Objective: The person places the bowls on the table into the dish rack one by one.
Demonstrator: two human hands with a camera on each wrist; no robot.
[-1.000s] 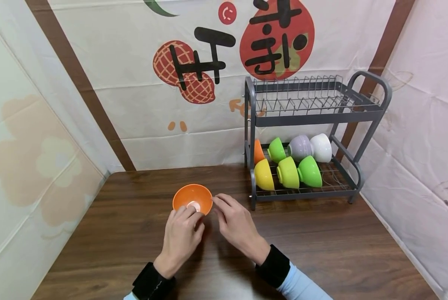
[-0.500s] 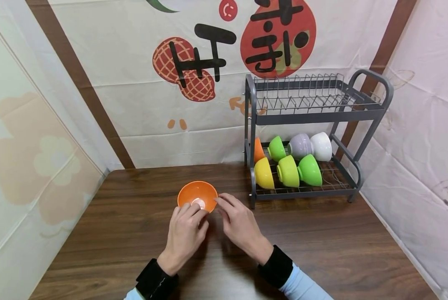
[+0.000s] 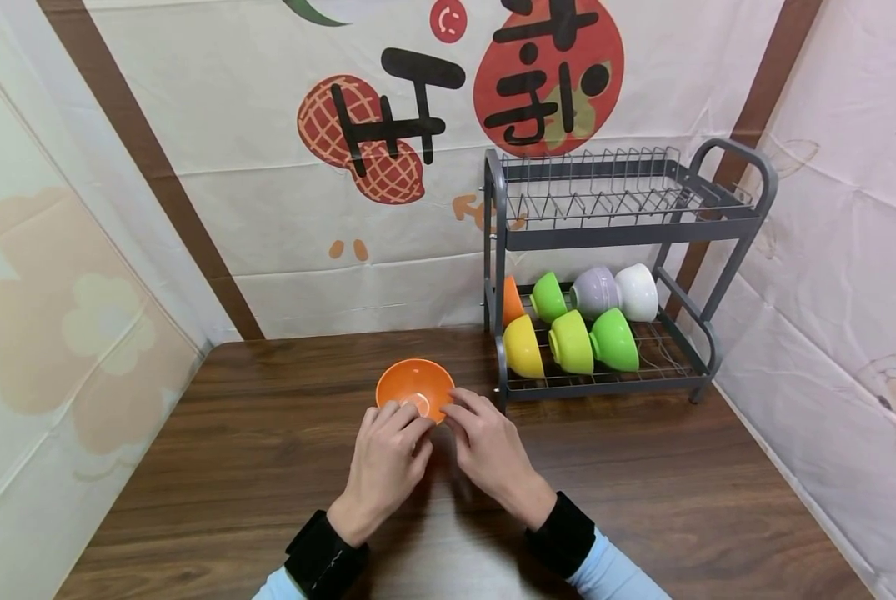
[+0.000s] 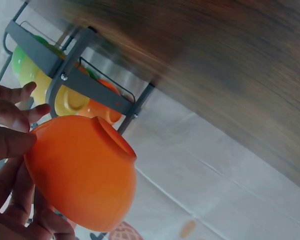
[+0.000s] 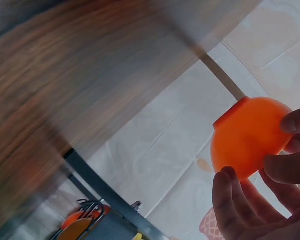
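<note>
An orange bowl point(image 3: 410, 379) is held mouth up above the wooden table, between both hands. My left hand point(image 3: 389, 454) grips its near rim, fingers over the inside; in the left wrist view the thumb point(image 4: 12, 144) presses the outer wall. At the right rim, my right hand point(image 3: 493, 442) pinches the bowl with its thumb and fingertips. The right wrist view shows the bowl's outer wall and foot point(image 5: 250, 135), with right-hand fingers point(image 5: 235, 200) against the rim. Part of the near rim is hidden behind the left hand.
A grey two-tier dish rack point(image 3: 628, 237) stands at the back right. Its lower tier bears several bowls, among them a yellow bowl point(image 3: 523, 347), a green bowl point(image 3: 615, 340) and a white bowl point(image 3: 638, 293). Printed cloth walls point(image 3: 267, 217) surround the table point(image 3: 267, 467).
The orange bowl has shifted to the right, closer to the rack, along with both hands. The right hand's fingers stay at its right rim. The rack bowls stand as before.
</note>
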